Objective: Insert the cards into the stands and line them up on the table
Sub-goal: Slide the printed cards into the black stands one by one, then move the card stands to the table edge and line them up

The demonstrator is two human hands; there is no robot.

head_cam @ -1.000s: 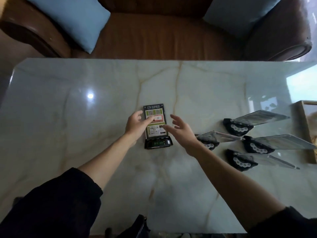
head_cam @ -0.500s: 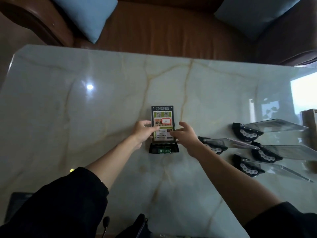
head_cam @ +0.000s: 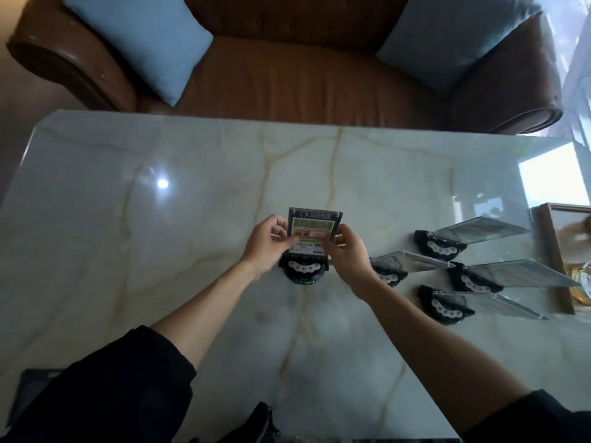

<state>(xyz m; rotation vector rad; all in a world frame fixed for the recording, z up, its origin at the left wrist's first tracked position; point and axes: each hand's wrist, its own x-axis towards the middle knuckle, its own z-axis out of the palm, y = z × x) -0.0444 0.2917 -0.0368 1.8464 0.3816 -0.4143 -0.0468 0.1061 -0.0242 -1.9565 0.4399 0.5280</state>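
Note:
A card stand (head_cam: 303,272) with a black base and a clear panel stands upright at the middle of the marble table (head_cam: 160,251). A green and white printed card (head_cam: 311,230) sits in its panel. My left hand (head_cam: 268,243) grips the panel's left edge. My right hand (head_cam: 350,251) grips its right edge. To the right lie several more stands on their sides, each a black base with a clear panel: one (head_cam: 438,247) at the back, one (head_cam: 388,273) nearest my right wrist, one (head_cam: 473,281) further right, and one (head_cam: 446,306) at the front.
A brown wooden tray (head_cam: 555,266) sits at the table's right edge. A brown leather sofa (head_cam: 287,75) with two blue cushions (head_cam: 144,39) stands behind the table. A dark object (head_cam: 256,423) pokes up at the near edge.
The stand with the card has been tipped up from lying flat to upright. Both hands closed onto its sides, and my view shifted closer and downward.

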